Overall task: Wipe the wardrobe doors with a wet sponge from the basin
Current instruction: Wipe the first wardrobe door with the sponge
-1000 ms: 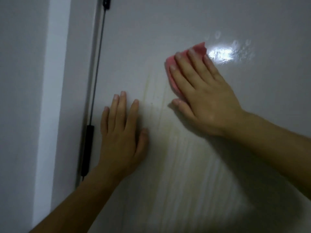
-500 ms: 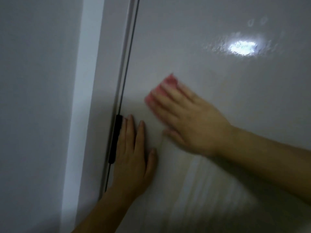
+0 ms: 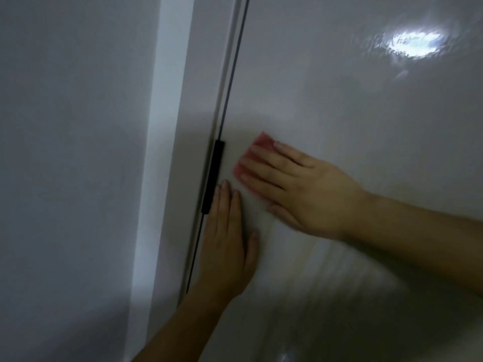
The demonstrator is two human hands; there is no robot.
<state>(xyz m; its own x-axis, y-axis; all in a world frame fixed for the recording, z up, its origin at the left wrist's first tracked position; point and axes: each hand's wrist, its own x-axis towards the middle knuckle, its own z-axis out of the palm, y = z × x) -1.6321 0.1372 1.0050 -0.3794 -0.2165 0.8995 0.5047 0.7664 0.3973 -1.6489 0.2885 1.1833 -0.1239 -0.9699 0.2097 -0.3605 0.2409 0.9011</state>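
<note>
Sponge point(image 3: 257, 146) pressed flat on the wardrobe door point(image 3: 339, 100).
The right hand point(image 3: 308, 194), its grip unclenched and fingers straight, pins the pink sponge just right of the black handle point(image 3: 214, 176). The left hand point(image 3: 227, 246) lies flat below, also unclenched.

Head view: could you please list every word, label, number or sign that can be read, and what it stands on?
None: no lettering shows on the wardrobe door, its black handle, the pink sponge or the wall; the bright patch is only a reflection.
</note>
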